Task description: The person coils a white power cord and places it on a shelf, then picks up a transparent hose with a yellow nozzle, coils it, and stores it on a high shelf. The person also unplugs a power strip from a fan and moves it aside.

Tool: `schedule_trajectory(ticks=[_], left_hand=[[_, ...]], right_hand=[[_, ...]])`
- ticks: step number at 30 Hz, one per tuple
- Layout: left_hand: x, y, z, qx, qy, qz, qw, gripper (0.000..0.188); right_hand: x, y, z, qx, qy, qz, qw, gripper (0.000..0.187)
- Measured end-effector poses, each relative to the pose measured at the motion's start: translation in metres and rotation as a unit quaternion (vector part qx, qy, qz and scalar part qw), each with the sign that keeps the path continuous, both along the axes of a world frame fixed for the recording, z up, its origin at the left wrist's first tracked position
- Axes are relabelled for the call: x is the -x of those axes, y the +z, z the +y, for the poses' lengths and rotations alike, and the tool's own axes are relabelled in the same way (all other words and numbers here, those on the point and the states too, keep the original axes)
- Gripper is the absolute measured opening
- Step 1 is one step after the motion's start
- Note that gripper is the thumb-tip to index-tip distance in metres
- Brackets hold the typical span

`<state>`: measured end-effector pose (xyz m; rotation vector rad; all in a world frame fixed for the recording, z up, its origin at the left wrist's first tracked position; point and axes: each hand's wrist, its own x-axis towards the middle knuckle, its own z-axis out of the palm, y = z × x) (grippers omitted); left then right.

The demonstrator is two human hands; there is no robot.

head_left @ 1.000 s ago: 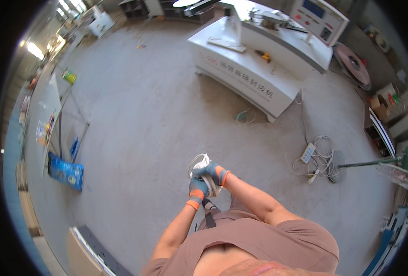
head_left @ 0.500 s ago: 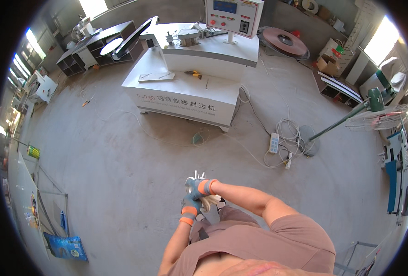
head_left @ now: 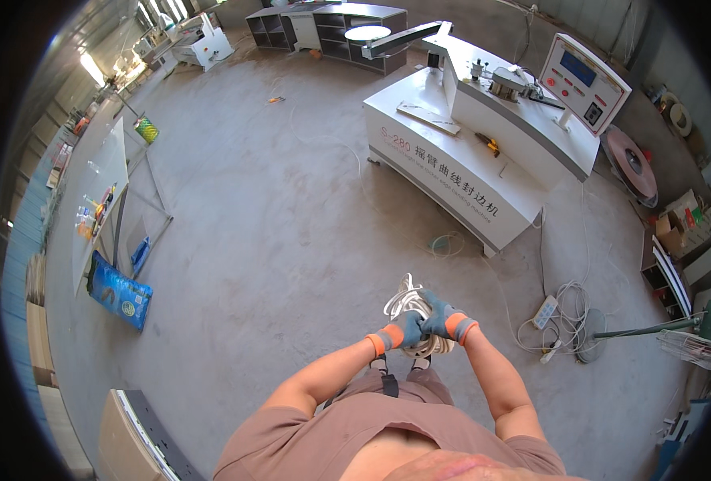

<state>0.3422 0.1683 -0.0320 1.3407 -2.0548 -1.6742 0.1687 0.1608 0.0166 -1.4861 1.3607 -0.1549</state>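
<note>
L hand [head_left: 407, 329] shifted beside R hand [head_left: 436, 315]; wht coil [head_left: 408, 301] part-hidden.

The machine [head_left: 452, 180] stands beyond the coil [head_left: 408, 300], bag [head_left: 121, 293] left, fan [head_left: 710, 320] right.

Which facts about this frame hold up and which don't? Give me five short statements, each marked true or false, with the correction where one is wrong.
1. The left hand and right hand both grip the white coil. True.
2. Both hands are bare. False: they wear grey-and-orange gloves.
3. The yellow-handled tool lies on the machine. True.
4. The fan stands left of the machine in the picture. False: the fan is to the right.
5. The power strip lies on top of the machine. False: the strip is on the floor.
</note>
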Motion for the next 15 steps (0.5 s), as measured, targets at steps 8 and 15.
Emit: schedule_trajectory(ticks=[8,15], left_hand=[[-0.046,0.029,-0.020,-0.238,0.008,0.083,0.968,0.011],[-0.072,-0.033,0.015,0.121,-0.099,0.154,0.976,0.008]], right_hand=[[-0.027,0.013,0.012,-0.014,-0.116,-0.100,0.988,0.103],[-0.064,-0.014,0.055,0.106,-0.106,0.007,0.989,0.100]])
